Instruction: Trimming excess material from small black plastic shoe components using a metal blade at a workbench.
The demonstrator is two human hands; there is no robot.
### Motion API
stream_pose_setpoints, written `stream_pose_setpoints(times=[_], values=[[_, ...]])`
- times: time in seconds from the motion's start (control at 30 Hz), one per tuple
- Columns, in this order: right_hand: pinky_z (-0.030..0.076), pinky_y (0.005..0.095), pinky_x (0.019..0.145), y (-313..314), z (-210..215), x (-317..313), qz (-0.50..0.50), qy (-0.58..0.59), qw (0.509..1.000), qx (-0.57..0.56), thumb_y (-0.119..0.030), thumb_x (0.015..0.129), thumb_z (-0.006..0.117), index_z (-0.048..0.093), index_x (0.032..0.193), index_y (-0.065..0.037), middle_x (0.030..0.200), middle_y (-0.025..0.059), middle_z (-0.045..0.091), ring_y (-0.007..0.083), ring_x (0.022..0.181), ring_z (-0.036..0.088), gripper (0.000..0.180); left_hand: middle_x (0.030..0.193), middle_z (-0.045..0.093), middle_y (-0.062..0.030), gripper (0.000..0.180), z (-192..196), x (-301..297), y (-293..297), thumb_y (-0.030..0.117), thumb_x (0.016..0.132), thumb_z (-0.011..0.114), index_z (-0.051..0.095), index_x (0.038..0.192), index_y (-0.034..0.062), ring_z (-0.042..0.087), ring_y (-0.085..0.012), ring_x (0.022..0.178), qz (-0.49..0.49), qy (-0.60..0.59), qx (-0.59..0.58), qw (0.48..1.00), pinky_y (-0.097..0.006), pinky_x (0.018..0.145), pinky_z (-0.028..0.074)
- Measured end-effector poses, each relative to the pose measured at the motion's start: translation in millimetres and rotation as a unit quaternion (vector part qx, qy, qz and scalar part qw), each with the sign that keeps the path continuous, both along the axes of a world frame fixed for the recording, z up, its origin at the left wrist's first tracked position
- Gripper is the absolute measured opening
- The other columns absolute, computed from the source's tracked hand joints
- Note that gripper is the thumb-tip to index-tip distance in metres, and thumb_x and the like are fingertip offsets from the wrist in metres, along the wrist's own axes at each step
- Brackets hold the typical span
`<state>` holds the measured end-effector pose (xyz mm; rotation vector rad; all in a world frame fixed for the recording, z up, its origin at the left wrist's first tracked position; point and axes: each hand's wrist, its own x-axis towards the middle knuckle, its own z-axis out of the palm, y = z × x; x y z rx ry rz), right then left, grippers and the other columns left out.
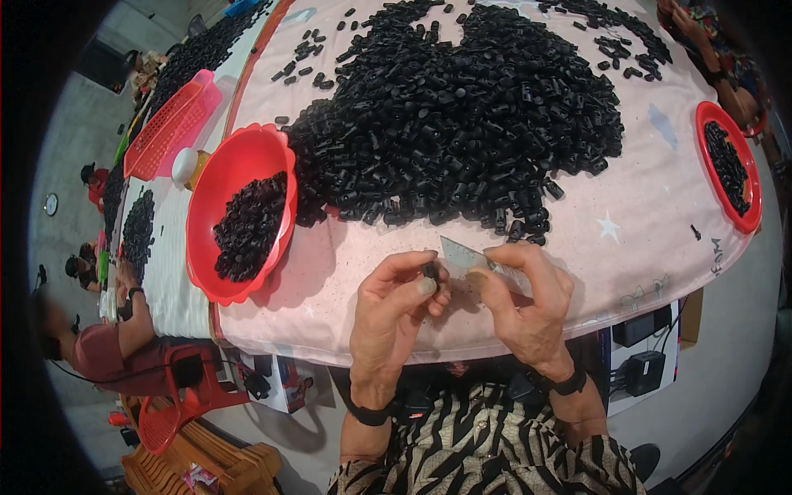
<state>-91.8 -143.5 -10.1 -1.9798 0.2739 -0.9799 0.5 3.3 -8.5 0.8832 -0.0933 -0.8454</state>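
Note:
Pinched between the thumb and fingers of my left hand (388,305) is a small black plastic part (430,270), mostly covered by the fingertips. My right hand (532,305) grips a thin, pointed metal blade (462,254) between thumb and forefinger. The blade's tip points up and left, close to the left fingertips; I cannot tell whether it touches the part. Just beyond both hands spreads a big heap of similar black cylindrical parts (462,124). To the left stands a red scalloped bowl (239,161), part filled with black pieces.
A pink perforated basket (177,124) and a white-lidded jar (190,167) stand left of the bowl. Another red bowl (708,115) holds parts at the right edge of the pink tablecloth (610,256). Co-workers sit left (124,338) and far right (705,49).

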Motion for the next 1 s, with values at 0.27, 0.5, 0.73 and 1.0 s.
stream_pose_setpoints(times=[0.27,0.5,0.73,1.0], values=[[0.050,0.0300,0.061,5,4,-2,0.001,0.037,0.998,0.047,-0.004,0.078,0.070,0.062,0.090,0.002,0.078,0.0126,0.065,0.0220,0.068,0.065,0.016,0.097,0.064,-0.0146,0.028,0,3,2,0.009,0.093,0.055,0.057,0.118,-0.0021,0.060,-0.0168,0.076,0.013,0.023,-0.032,0.999,-0.026,0.069,0.048],[0.049,0.0295,0.045,2,2,0,0.002,0.013,1.000,0.003,-0.006,0.078,0.073,0.060,0.091,0.001,0.072,0.0109,0.065,0.0197,0.060,0.066,0.020,0.101,0.065,-0.0152,0.028,-2,3,2,0.010,0.095,0.052,0.057,0.120,-0.0014,0.057,-0.0157,0.077,0.013,0.017,-0.031,0.999,-0.027,0.070,0.046],[0.046,0.0281,0.044,0,-2,1,0.000,0.008,1.000,0.000,-0.005,0.078,0.073,0.060,0.092,0.001,0.071,0.0098,0.064,0.0176,0.057,0.064,0.020,0.098,0.064,-0.0135,0.026,2,2,-3,0.007,0.094,0.052,0.058,0.117,-0.0020,0.054,-0.0141,0.074,0.026,0.009,-0.029,0.999,-0.025,0.066,0.044],[0.045,0.0277,0.047,6,2,1,-0.005,0.009,1.000,0.007,0.001,0.076,0.071,0.061,0.090,0.001,0.075,0.0106,0.064,0.0177,0.058,0.062,0.018,0.081,0.064,-0.0098,0.018,7,-1,1,0.002,0.089,0.057,0.062,0.105,-0.0029,0.057,-0.0138,0.066,0.014,0.007,0.025,1.000,-0.024,0.059,0.046]])
